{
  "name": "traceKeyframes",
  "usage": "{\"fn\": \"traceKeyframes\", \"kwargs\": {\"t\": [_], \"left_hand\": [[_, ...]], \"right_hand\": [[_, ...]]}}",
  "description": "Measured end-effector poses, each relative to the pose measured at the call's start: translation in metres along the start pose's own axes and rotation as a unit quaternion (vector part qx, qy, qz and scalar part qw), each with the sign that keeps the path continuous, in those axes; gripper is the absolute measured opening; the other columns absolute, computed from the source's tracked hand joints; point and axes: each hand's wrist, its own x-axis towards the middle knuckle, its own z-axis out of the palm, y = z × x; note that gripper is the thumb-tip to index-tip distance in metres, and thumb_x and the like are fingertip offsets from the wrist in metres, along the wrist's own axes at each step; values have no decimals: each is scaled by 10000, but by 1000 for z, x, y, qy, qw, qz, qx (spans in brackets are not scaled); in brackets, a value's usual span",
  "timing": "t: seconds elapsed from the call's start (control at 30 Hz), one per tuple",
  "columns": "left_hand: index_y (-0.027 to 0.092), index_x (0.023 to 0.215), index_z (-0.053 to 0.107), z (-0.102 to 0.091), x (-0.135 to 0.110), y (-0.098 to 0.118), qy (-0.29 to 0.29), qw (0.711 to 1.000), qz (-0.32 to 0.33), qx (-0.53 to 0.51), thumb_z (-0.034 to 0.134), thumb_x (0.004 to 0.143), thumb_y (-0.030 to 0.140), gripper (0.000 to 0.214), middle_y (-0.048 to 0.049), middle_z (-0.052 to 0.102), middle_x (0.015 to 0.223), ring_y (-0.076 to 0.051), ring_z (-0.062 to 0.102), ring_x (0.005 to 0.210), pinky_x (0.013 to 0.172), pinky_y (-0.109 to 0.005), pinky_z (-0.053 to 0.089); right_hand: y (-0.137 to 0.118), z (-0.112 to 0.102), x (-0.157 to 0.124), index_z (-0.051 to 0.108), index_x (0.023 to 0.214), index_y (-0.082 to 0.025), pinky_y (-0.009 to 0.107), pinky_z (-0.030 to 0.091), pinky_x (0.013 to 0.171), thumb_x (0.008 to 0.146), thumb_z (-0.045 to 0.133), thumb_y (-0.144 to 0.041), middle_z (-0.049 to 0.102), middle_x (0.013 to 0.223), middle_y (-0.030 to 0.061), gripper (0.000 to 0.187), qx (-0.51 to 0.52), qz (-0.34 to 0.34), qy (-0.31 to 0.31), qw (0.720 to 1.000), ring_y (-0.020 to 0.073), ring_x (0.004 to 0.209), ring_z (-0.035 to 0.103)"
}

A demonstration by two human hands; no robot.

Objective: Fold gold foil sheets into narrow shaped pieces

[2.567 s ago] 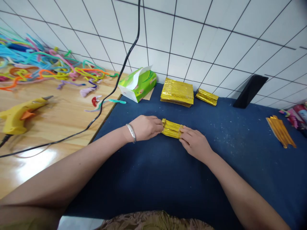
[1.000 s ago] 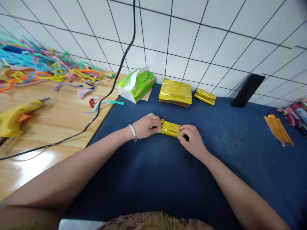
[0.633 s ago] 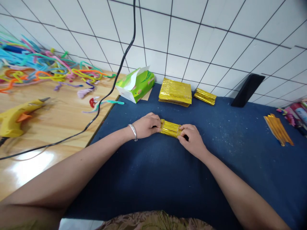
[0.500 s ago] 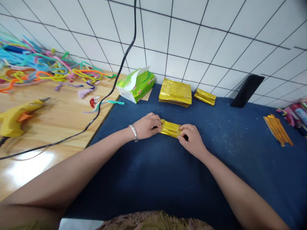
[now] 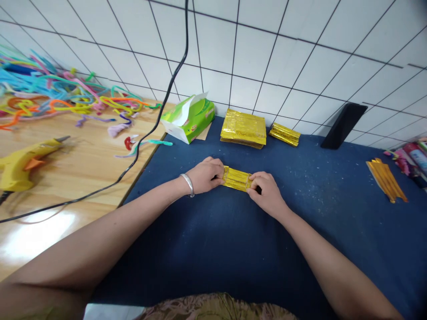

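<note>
A small folded piece of shiny gold foil paper (image 5: 236,178) lies on the dark blue cloth, creased along its length. My left hand (image 5: 207,175), with a silver bangle at the wrist, pinches its left end. At the right end, the thumb and fingers of my right hand (image 5: 266,191) are closed on it. Both ends of the paper are partly hidden by the fingers. Beyond my hands sits a stack of gold foil paper (image 5: 244,128), and beside it a narrow folded gold strip (image 5: 285,134).
A green tissue pack (image 5: 190,118) and a black phone-like slab (image 5: 344,126) stand by the tiled wall. Pleated gold paper (image 5: 387,180) lies far right. On the wooden table are a yellow glue gun (image 5: 25,162), colourful pipe cleaners (image 5: 66,98) and a hanging black cable (image 5: 170,86).
Almost nothing differs. Both hands keep their grip on the gold paper in the same spot, and the view has shifted very slightly.
</note>
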Motion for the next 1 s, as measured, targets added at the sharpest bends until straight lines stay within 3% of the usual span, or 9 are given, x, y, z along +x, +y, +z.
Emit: {"fn": "traceKeyframes", "kwargs": {"t": [0.17,0.37,0.6,0.73,1.0], "left_hand": [[157,747,533,1,0,-4,16,999,-24,-27,613,747,254,126,-33,547,895,-163,497,860,838,-321,346],[183,825,596,2,-1,-6,15,998,30,-52,558,791,181,51,-34,530,944,-165,472,937,879,-331,337],[361,1032,645,5,-3,-12,-3,997,76,-25,490,854,189,292,-24,502,1017,-155,442,933,887,-340,333],[422,1071,619,6,-4,-14,-16,996,89,4,461,870,202,337,-23,502,1056,-167,422,955,888,-347,332],[438,1047,628,4,-5,-18,-16,994,103,-10,481,865,219,321,-28,518,1119,-177,433,999,913,-362,342]], "right_hand": [[0,-4,1,527,687,-204,382,379,867,734,594,-186,582,957,33,84,26,0,-8,1000,193,954,524],[3,-3,1,583,806,-228,393,371,891,776,591,-229,594,983,24,31,9,-19,-16,1000,203,987,515],[3,0,-5,595,1110,-380,444,374,898,858,488,-200,484,1279,7,328,-77,-56,-39,995,236,1121,436],[3,2,-7,567,1130,-456,467,385,874,859,462,-131,412,1371,-29,436,-123,-84,-49,988,255,1163,406],[6,-5,-6,538,1162,-466,525,362,909,800,505,-43,380,1404,-18,557,-161,-134,-90,974,299,1277,318]]}}
